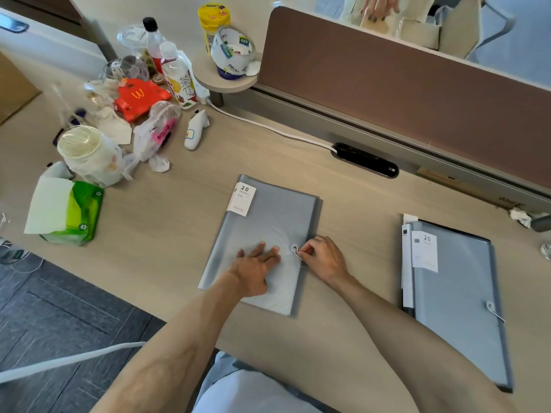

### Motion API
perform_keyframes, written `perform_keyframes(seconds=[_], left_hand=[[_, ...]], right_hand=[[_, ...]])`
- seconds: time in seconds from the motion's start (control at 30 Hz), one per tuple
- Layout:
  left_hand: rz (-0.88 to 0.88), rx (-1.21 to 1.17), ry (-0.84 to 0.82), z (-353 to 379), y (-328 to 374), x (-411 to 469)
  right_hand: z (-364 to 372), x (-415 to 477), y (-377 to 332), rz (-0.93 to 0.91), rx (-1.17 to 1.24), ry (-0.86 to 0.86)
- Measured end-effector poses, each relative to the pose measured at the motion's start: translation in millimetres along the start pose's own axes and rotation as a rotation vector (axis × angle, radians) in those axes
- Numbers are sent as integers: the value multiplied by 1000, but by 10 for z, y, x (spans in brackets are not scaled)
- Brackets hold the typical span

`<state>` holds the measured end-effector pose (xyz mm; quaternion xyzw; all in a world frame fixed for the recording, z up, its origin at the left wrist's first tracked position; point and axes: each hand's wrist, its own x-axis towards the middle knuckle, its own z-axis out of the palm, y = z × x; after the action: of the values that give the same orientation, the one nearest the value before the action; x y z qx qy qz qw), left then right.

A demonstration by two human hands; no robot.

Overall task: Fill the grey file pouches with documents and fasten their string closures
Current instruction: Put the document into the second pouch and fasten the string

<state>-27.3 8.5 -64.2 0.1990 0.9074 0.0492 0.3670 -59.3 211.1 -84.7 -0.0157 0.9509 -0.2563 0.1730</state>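
Observation:
A grey file pouch [268, 216] with a white "20 pockets" label lies flat on the desk in front of me. My left hand [255, 268] presses flat on its lower half, fingers straight. My right hand [323, 259] pinches the thin white string right beside the round button [294, 248] near the pouch's right edge. A second grey pouch [459, 308] lies to the right, white papers sticking out of its left side, its own button and string [492, 308] at its right edge.
Clutter fills the desk's far left: a green tissue pack [74, 216], plastic cups, bottles [179, 79], a red box, bags. A white cable runs to a black desk port [365, 160]. A brown partition [402, 84] stands behind; another person's hand shows beyond it.

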Motion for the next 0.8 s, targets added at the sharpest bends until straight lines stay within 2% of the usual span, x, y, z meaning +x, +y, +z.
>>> perform_keyframes(seconds=[0.27, 0.4, 0.47, 0.57, 0.7, 0.8], left_hand=[[-1, -95, 15, 23, -25, 29], [1, -195, 107, 38, -123, 72], [-19, -337, 259, 50, -236, 73], [-173, -545, 483, -2, -448, 46], [-434, -846, 510, -95, -658, 9], [-484, -1179, 496, -143, -720, 22]], right_hand=[[-13, -103, -51, 66, 64, -23], [3, -160, -91, 113, 108, 11], [-5, -190, -117, 146, 130, 21], [5, -234, -142, 176, 160, -5], [41, -254, -196, 309, 251, 8], [46, -277, -294, 409, 372, -3]])
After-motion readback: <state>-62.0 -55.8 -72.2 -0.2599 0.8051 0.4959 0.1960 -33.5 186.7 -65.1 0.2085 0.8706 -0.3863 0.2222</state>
